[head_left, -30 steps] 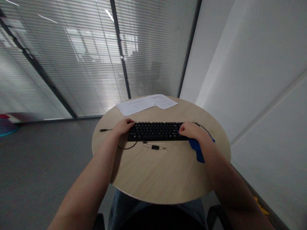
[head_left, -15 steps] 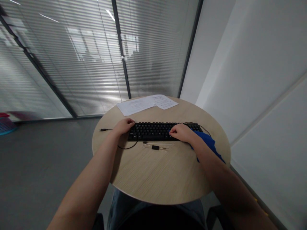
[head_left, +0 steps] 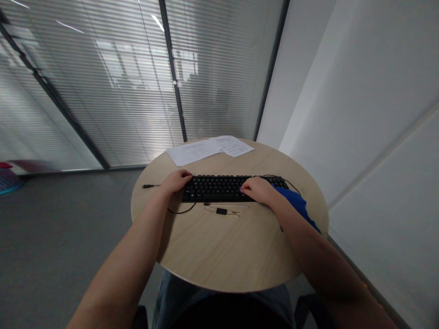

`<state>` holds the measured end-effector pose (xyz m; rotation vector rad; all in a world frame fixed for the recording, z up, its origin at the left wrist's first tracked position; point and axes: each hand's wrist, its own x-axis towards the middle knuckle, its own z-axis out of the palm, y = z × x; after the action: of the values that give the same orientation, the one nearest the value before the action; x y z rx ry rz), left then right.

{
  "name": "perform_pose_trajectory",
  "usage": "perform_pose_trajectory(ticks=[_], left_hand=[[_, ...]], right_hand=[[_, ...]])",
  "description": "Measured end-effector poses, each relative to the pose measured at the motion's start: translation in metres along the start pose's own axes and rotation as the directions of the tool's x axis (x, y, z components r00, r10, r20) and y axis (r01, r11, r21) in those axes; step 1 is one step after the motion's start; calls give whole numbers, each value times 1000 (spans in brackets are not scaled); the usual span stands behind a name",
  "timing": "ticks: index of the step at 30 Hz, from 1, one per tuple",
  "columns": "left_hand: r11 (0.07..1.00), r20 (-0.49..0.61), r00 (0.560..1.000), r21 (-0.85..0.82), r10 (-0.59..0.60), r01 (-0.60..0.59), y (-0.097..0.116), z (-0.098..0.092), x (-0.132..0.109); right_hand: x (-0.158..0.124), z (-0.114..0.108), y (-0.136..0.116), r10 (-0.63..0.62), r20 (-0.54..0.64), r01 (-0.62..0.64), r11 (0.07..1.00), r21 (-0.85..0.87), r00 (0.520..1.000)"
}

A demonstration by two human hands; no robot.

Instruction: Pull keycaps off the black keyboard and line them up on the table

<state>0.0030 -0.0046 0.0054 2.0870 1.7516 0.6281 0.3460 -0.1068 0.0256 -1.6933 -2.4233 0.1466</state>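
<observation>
"Where is the black keyboard (head_left: 216,188)?"

"It lies flat on the round table (head_left: 222,256), between the person's two hands."

"What does the left hand (head_left: 176,180) do?"

"It touches the left end of the keyboard. Its fingers are bent and close together. Nobody can tell if they pinch the end or just rest there."

"And the right hand (head_left: 259,188)?"

"It is over the keys, right of the middle. Its fingers are curled in, with almost no gap, and they hold a blue cloth (head_left: 297,203). A bit of blue peeks out at the tips. The rest spreads out behind the hand, over the keyboard's right end and onto the table."

"What else is there?"

"White papers (head_left: 195,151) lie behind the keyboard. A black plug (head_left: 148,186) is left of the left hand. A little black thing (head_left: 221,211) with pale strings lies just in front of the keys."
</observation>
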Motion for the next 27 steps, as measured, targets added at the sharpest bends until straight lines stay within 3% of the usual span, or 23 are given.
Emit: perform_pose_trajectory(ticks=[18,27], left_hand=[[1000,-15,1000,-7,-4,4,-3,2,2],[1000,-9,1000,-15,15,-16,-3,1,3]], right_hand=[[0,1,7,7,30,-8,999,51,1000],[3,4,-1,82,-3,-82,996,29,997]])
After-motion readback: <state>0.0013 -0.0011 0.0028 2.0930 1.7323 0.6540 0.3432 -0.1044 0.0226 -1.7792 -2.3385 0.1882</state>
